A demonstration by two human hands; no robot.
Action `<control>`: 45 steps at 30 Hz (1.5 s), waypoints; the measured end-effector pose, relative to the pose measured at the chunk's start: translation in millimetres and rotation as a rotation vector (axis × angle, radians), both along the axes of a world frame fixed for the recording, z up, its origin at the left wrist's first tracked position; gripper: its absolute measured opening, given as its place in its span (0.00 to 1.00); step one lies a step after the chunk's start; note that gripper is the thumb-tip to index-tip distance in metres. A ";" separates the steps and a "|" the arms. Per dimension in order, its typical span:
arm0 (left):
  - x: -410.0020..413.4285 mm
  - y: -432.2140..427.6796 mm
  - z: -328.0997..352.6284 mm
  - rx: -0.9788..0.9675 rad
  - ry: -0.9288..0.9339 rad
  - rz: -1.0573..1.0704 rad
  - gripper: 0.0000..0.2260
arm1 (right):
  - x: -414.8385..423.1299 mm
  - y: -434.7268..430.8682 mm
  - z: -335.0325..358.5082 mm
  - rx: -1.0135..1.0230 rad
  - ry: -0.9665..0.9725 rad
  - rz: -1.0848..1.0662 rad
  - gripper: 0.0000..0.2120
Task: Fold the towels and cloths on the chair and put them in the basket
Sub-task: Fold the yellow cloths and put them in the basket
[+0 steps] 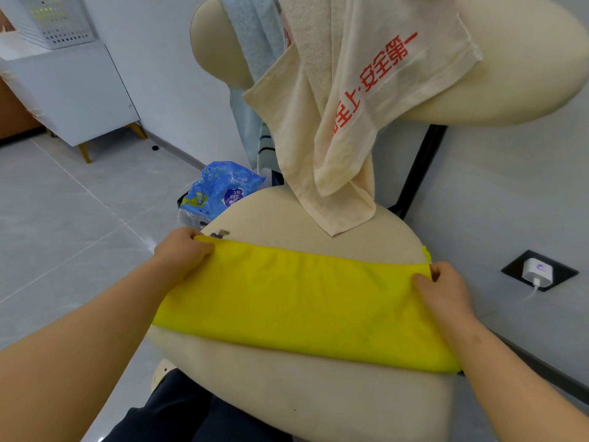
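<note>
A yellow cloth (302, 301) lies folded in a long band across the cream chair seat (287, 393). My left hand (181, 250) pinches its far left corner. At the far right corner my right hand (443, 291) pinches the cloth's edge. A cream towel with red lettering (344, 122) hangs over the chair back (510, 74), its lower end touching the seat. Beside it a light blue towel (255, 36) hangs over the back as well. A white perforated basket (54, 23) stands on a cabinet at the far upper left.
A white cabinet (73, 90) stands on the tiled floor at the left. A blue plastic package (216, 189) lies on the floor beside the seat. A wall socket with a white charger (538, 271) is at the right, close to the chair.
</note>
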State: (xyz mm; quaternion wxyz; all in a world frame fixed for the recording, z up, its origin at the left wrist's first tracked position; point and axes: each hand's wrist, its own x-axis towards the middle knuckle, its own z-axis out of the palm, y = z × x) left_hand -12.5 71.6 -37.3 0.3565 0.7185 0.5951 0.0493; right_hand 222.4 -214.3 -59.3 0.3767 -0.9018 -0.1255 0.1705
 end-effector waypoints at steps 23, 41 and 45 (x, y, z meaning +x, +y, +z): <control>-10.8 -8.8 -1.1 0.222 -0.083 -0.006 0.14 | 2.4 1.4 7.3 0.205 0.129 -0.220 0.21; 28.2 -167.7 -17.8 0.410 0.329 -0.776 0.41 | -21.9 -42.3 14.5 0.167 0.238 -0.120 0.10; 39.9 -187.3 -24.7 0.362 0.347 -0.811 0.41 | -14.3 -46.0 24.7 0.239 0.230 -0.186 0.12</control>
